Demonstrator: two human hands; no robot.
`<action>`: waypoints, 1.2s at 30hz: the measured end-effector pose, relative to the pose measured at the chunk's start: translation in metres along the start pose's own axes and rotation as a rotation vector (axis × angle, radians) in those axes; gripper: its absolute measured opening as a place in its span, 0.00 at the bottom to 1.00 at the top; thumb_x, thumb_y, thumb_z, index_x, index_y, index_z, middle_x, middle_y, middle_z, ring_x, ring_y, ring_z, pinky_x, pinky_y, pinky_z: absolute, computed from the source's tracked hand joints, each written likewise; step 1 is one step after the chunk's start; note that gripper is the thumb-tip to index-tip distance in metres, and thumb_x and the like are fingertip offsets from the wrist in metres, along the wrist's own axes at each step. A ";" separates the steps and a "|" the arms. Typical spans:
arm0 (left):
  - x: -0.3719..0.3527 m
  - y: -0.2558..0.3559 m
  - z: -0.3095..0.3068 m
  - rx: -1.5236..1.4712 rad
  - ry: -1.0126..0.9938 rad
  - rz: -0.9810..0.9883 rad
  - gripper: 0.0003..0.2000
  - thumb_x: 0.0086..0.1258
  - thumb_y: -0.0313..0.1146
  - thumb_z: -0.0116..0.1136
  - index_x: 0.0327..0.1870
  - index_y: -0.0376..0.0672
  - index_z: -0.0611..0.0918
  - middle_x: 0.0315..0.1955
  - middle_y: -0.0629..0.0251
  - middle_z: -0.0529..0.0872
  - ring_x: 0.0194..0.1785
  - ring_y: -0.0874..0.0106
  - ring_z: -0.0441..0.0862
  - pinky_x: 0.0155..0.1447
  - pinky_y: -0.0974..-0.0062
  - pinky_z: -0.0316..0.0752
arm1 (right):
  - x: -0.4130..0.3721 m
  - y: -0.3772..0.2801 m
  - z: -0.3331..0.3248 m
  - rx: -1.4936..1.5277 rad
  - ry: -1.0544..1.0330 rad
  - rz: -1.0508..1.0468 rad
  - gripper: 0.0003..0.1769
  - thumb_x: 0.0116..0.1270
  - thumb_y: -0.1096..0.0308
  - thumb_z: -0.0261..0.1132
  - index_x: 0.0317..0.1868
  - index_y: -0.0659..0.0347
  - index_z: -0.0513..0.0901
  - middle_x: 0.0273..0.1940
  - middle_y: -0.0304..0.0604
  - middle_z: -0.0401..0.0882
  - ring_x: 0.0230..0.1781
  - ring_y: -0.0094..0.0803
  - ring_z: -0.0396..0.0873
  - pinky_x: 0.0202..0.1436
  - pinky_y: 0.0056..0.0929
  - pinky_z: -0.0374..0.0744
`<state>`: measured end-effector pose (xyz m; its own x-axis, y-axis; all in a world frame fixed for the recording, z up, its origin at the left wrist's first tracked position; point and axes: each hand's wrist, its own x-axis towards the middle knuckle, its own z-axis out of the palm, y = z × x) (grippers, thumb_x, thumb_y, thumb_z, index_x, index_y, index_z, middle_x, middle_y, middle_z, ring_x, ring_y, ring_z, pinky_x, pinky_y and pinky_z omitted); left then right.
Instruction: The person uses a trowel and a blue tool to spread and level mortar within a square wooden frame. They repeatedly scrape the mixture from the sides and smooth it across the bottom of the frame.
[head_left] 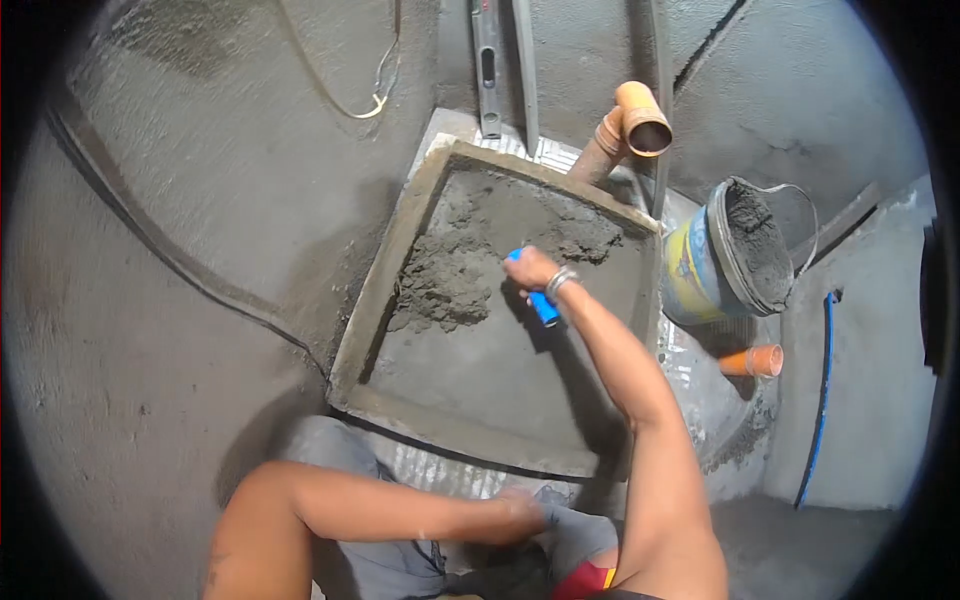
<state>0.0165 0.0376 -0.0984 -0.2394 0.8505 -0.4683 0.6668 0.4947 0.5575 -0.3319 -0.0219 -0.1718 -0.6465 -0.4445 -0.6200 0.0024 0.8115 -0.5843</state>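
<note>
Inside a square raised frame (385,270) lies grey mortar, heaped in a rough pile (445,285) on the left and spread thinner toward the back. My right hand (532,270) is closed round a blue handle (545,308) above the middle of the frame, just right of the pile. Whatever tool part joins the handle is hidden under the hand. Low in the view, my left hand (515,517) rests at my knee near the frame's front edge; its fingers are blurred and partly hidden.
A bucket of mortar (700,262) stands right of the frame. Orange pipes (605,140) rise behind it, and a short orange pipe (752,361) sticks out at right. A level (487,70) leans on the back wall. Wires (370,108) hang upper left.
</note>
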 end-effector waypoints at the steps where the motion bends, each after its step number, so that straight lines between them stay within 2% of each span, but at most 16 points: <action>1: 0.003 0.000 0.008 0.016 0.021 0.013 0.11 0.49 0.31 0.69 0.35 0.48 0.87 0.37 0.66 0.88 0.40 0.68 0.86 0.38 0.67 0.80 | 0.010 0.013 0.001 -0.092 0.035 -0.091 0.18 0.63 0.59 0.55 0.25 0.66 0.74 0.17 0.47 0.75 0.13 0.35 0.75 0.15 0.36 0.76; 3: 0.005 -0.003 0.017 0.014 0.039 0.018 0.11 0.50 0.32 0.68 0.36 0.47 0.87 0.38 0.65 0.88 0.42 0.67 0.86 0.39 0.68 0.80 | 0.027 0.032 0.006 -0.274 0.100 -0.271 0.18 0.64 0.59 0.56 0.23 0.65 0.73 0.17 0.46 0.75 0.12 0.34 0.74 0.15 0.35 0.76; 8: -0.012 -0.012 -0.008 -0.075 0.075 -0.039 0.06 0.57 0.30 0.59 0.32 0.47 0.86 0.34 0.64 0.88 0.40 0.66 0.86 0.37 0.66 0.79 | -0.052 0.027 -0.010 0.375 -0.044 0.069 0.15 0.66 0.58 0.57 0.26 0.59 0.71 0.18 0.39 0.72 0.13 0.27 0.72 0.12 0.30 0.72; 12: -0.033 -0.002 -0.045 -0.055 0.089 -0.076 0.06 0.58 0.30 0.59 0.34 0.47 0.87 0.35 0.64 0.88 0.38 0.66 0.86 0.35 0.67 0.79 | -0.037 0.018 -0.017 0.493 -0.094 0.154 0.12 0.66 0.57 0.57 0.33 0.57 0.70 0.19 0.34 0.68 0.12 0.22 0.69 0.12 0.27 0.72; 14: -0.036 0.001 -0.043 0.003 0.064 -0.006 0.07 0.58 0.31 0.60 0.35 0.47 0.87 0.37 0.64 0.88 0.39 0.67 0.86 0.36 0.67 0.80 | -0.019 0.013 -0.015 0.436 -0.107 0.151 0.14 0.64 0.57 0.58 0.35 0.60 0.72 0.22 0.44 0.75 0.15 0.35 0.74 0.19 0.36 0.78; 17: 0.000 0.006 -0.001 -0.059 -0.074 0.021 0.08 0.59 0.34 0.60 0.37 0.47 0.87 0.38 0.65 0.88 0.40 0.67 0.86 0.36 0.65 0.80 | 0.006 0.051 0.003 -0.578 0.449 -0.361 0.17 0.62 0.57 0.58 0.37 0.66 0.78 0.32 0.58 0.82 0.30 0.54 0.82 0.37 0.48 0.81; 20: -0.022 0.002 -0.001 -0.071 0.005 0.059 0.07 0.60 0.35 0.59 0.35 0.47 0.87 0.36 0.65 0.88 0.39 0.66 0.86 0.36 0.65 0.80 | -0.040 0.005 -0.009 -0.592 0.122 -0.281 0.22 0.60 0.55 0.57 0.40 0.70 0.79 0.41 0.66 0.79 0.45 0.61 0.78 0.52 0.50 0.76; 21: -0.027 0.003 -0.007 -0.064 0.020 0.051 0.08 0.60 0.35 0.59 0.35 0.47 0.87 0.35 0.64 0.88 0.38 0.66 0.86 0.36 0.65 0.80 | -0.041 0.014 -0.004 -0.550 0.133 -0.347 0.24 0.60 0.51 0.57 0.34 0.69 0.80 0.38 0.65 0.80 0.43 0.59 0.79 0.49 0.50 0.77; 24: -0.024 0.004 -0.025 -0.011 -0.023 -0.023 0.08 0.60 0.36 0.59 0.35 0.46 0.87 0.34 0.62 0.88 0.39 0.66 0.86 0.36 0.65 0.80 | -0.054 0.025 -0.006 -0.320 0.206 -0.336 0.25 0.59 0.49 0.58 0.33 0.68 0.81 0.38 0.65 0.80 0.42 0.59 0.79 0.47 0.48 0.76; 25: -0.023 0.000 -0.026 0.005 -0.003 -0.012 0.08 0.60 0.35 0.59 0.35 0.45 0.87 0.34 0.62 0.88 0.39 0.66 0.86 0.35 0.65 0.79 | -0.045 0.031 -0.008 -0.300 0.322 -0.302 0.24 0.60 0.48 0.59 0.27 0.65 0.79 0.29 0.56 0.81 0.33 0.53 0.80 0.38 0.45 0.75; 28: -0.025 -0.011 -0.027 0.018 0.043 0.004 0.08 0.59 0.34 0.59 0.35 0.42 0.86 0.33 0.61 0.88 0.37 0.66 0.86 0.33 0.66 0.78 | -0.024 0.042 -0.031 -0.310 0.492 -0.189 0.24 0.61 0.49 0.58 0.26 0.66 0.80 0.30 0.63 0.80 0.35 0.55 0.81 0.40 0.50 0.76; 30: -0.031 -0.012 -0.035 -0.005 0.082 -0.014 0.08 0.58 0.33 0.59 0.34 0.41 0.86 0.32 0.61 0.88 0.36 0.66 0.86 0.31 0.67 0.78 | 0.000 0.069 0.000 -0.355 0.587 -0.310 0.25 0.61 0.51 0.57 0.23 0.70 0.78 0.27 0.67 0.78 0.32 0.59 0.80 0.36 0.52 0.76; 32: -0.028 -0.009 -0.031 0.014 0.105 -0.041 0.08 0.58 0.32 0.58 0.35 0.40 0.85 0.32 0.60 0.88 0.35 0.66 0.86 0.30 0.67 0.77 | -0.012 0.063 0.020 -0.422 0.347 -0.302 0.21 0.60 0.55 0.58 0.24 0.67 0.78 0.32 0.65 0.80 0.35 0.60 0.80 0.39 0.51 0.78; 34: -0.027 -0.009 -0.030 0.011 0.112 -0.049 0.09 0.58 0.32 0.58 0.36 0.39 0.85 0.32 0.60 0.88 0.35 0.65 0.86 0.29 0.68 0.76 | -0.033 0.045 0.019 -0.396 0.208 -0.236 0.21 0.60 0.54 0.58 0.22 0.66 0.76 0.28 0.61 0.81 0.31 0.56 0.82 0.37 0.48 0.78; 35: -0.026 -0.009 -0.030 -0.008 0.109 -0.045 0.09 0.59 0.31 0.58 0.36 0.39 0.85 0.32 0.60 0.88 0.35 0.65 0.85 0.29 0.67 0.75 | -0.052 0.031 0.013 -0.167 0.077 -0.132 0.21 0.60 0.53 0.59 0.23 0.66 0.76 0.22 0.57 0.80 0.25 0.50 0.82 0.34 0.45 0.79; 36: -0.029 -0.009 -0.032 -0.032 0.104 -0.039 0.09 0.59 0.31 0.57 0.37 0.39 0.85 0.33 0.60 0.88 0.35 0.65 0.85 0.29 0.67 0.75 | -0.055 0.033 0.010 -0.162 0.221 -0.184 0.21 0.61 0.54 0.58 0.24 0.66 0.76 0.21 0.55 0.79 0.22 0.48 0.82 0.31 0.43 0.79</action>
<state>-0.0049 0.0147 -0.0681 -0.3381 0.8436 -0.4172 0.6328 0.5318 0.5628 -0.2890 0.0251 -0.1623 -0.7745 -0.5108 -0.3731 -0.2398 0.7829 -0.5741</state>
